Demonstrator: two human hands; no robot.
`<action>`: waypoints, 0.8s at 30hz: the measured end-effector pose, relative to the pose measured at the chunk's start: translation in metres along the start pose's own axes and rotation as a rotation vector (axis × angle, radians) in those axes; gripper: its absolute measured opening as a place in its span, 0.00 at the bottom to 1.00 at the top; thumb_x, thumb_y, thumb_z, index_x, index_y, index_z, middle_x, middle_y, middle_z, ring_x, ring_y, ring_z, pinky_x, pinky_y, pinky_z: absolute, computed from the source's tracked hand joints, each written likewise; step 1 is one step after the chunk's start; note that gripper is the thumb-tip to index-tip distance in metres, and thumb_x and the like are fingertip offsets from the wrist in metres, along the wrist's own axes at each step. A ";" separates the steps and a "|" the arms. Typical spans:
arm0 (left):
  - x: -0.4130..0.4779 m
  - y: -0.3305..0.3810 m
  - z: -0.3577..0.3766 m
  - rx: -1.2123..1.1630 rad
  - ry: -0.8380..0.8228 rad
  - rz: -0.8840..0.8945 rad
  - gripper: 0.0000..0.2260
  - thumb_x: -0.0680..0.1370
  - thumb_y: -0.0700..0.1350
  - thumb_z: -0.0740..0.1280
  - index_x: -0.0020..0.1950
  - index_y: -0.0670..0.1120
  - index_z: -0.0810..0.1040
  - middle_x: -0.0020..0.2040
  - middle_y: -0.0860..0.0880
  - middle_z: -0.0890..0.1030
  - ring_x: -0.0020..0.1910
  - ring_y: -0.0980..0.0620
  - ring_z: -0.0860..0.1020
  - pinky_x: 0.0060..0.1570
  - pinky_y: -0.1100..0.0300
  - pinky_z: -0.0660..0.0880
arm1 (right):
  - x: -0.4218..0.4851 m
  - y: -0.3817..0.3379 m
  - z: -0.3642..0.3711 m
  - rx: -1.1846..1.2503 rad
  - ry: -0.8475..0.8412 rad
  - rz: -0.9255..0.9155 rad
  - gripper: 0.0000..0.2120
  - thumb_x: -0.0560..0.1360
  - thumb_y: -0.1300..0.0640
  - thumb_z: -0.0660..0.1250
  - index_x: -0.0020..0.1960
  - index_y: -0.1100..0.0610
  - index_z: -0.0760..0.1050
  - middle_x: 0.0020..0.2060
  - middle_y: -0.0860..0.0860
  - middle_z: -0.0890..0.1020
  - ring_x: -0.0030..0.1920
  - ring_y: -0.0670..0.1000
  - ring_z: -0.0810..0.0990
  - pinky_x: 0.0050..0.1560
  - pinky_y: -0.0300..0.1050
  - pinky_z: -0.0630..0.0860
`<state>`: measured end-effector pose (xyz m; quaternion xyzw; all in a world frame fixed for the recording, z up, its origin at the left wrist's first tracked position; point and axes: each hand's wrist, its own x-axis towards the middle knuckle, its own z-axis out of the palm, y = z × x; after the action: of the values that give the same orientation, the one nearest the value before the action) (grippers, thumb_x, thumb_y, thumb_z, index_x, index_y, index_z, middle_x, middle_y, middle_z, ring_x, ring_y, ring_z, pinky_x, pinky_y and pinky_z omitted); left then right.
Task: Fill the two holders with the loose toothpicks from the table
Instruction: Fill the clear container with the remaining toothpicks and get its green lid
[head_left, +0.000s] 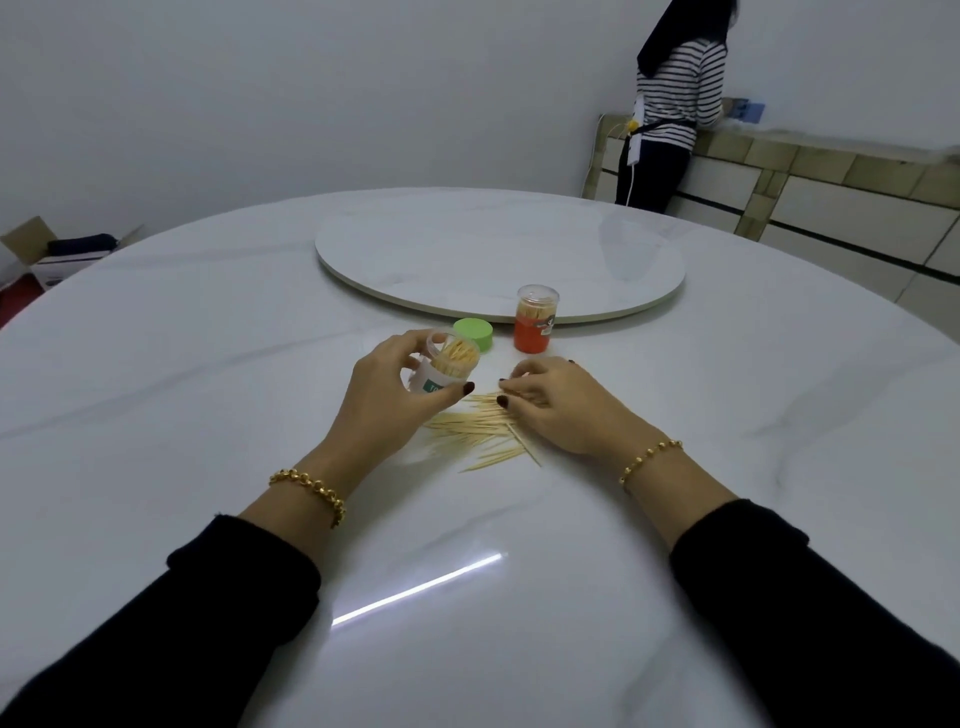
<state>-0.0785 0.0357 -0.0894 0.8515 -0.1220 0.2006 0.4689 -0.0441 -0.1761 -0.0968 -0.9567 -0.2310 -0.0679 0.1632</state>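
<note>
A round, white marbled counter (208, 364) is carrying a raised round turntable (467, 249) at its middle. By the turntable's near edge an orange holder (536, 319) is standing upright. A green lid (474, 335) is sitting to the holder's left, and loose toothpicks (478, 436) are lying scattered nearer still.

The left hand (387, 395) grips a tilted, open holder (447, 366) packed with toothpicks. The right hand (556, 402) pinches loose toothpicks (478, 436) on the table (208, 415).

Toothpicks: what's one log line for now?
left hand grips tilted open holder; right hand pinches loose toothpicks; green lid off; orange holder upright
</note>
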 end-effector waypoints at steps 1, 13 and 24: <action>-0.001 0.001 0.001 -0.002 -0.009 0.008 0.21 0.68 0.49 0.77 0.59 0.52 0.76 0.55 0.53 0.78 0.49 0.61 0.74 0.42 0.79 0.68 | -0.003 0.003 0.000 0.018 0.019 -0.012 0.17 0.79 0.46 0.61 0.62 0.52 0.78 0.59 0.49 0.76 0.60 0.50 0.73 0.65 0.50 0.66; -0.008 0.010 0.017 -0.008 -0.048 0.034 0.23 0.68 0.49 0.77 0.61 0.49 0.76 0.55 0.53 0.78 0.49 0.59 0.75 0.43 0.80 0.67 | -0.030 0.012 0.002 -0.018 0.245 -0.015 0.09 0.77 0.56 0.67 0.53 0.55 0.83 0.47 0.52 0.81 0.49 0.54 0.76 0.47 0.42 0.68; -0.008 0.013 0.031 -0.031 -0.013 0.049 0.21 0.69 0.48 0.76 0.60 0.50 0.76 0.55 0.52 0.78 0.51 0.56 0.75 0.43 0.79 0.68 | -0.029 0.016 -0.002 0.021 0.351 0.050 0.08 0.75 0.62 0.66 0.48 0.58 0.84 0.43 0.54 0.84 0.45 0.55 0.79 0.46 0.46 0.70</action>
<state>-0.0838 0.0029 -0.0977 0.8421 -0.1490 0.2046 0.4763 -0.0621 -0.2020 -0.1052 -0.9339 -0.1758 -0.2274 0.2125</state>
